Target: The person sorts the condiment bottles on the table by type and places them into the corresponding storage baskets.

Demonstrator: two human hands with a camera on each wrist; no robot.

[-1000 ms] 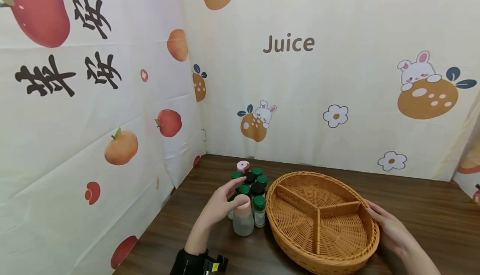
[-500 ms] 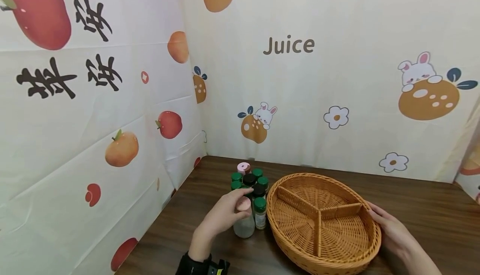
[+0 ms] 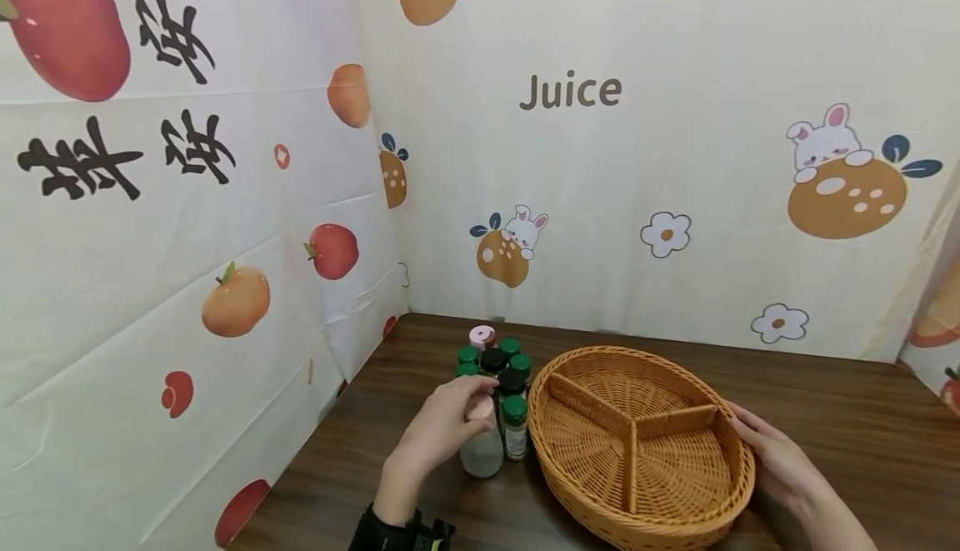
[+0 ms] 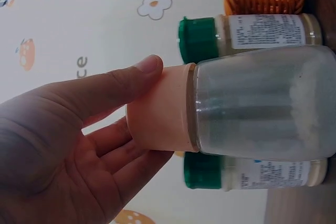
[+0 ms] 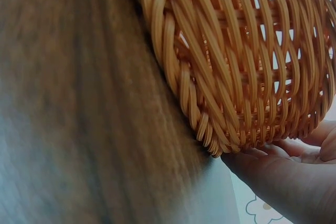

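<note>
My left hand (image 3: 433, 428) grips the pale pink cap of a clear seasoning jar (image 3: 482, 453), thumb on one side and fingers on the other. In the left wrist view, white grains cling inside the upright jar (image 4: 262, 103). Green-capped spice bottles (image 4: 199, 38) stand right beside it. My right hand (image 3: 783, 463) holds the right rim of a round wicker basket (image 3: 641, 526), which has three sections split by woven dividers (image 3: 628, 468). Seen from the right wrist, my fingers (image 5: 289, 182) lie against the outer weave near the basket's braided lower edge.
Several spice bottles with green or black caps (image 3: 493, 359) cluster just left of the basket, and one with a pink top (image 3: 482, 336) stands at the back. All rest on a dark wooden table (image 3: 847, 418). Printed curtains (image 3: 585, 159) enclose the back and left.
My left hand has come down onto the jar and closed its thumb and fingers round the pink cap. The right hand and basket hold their place; the head view has shifted slightly.
</note>
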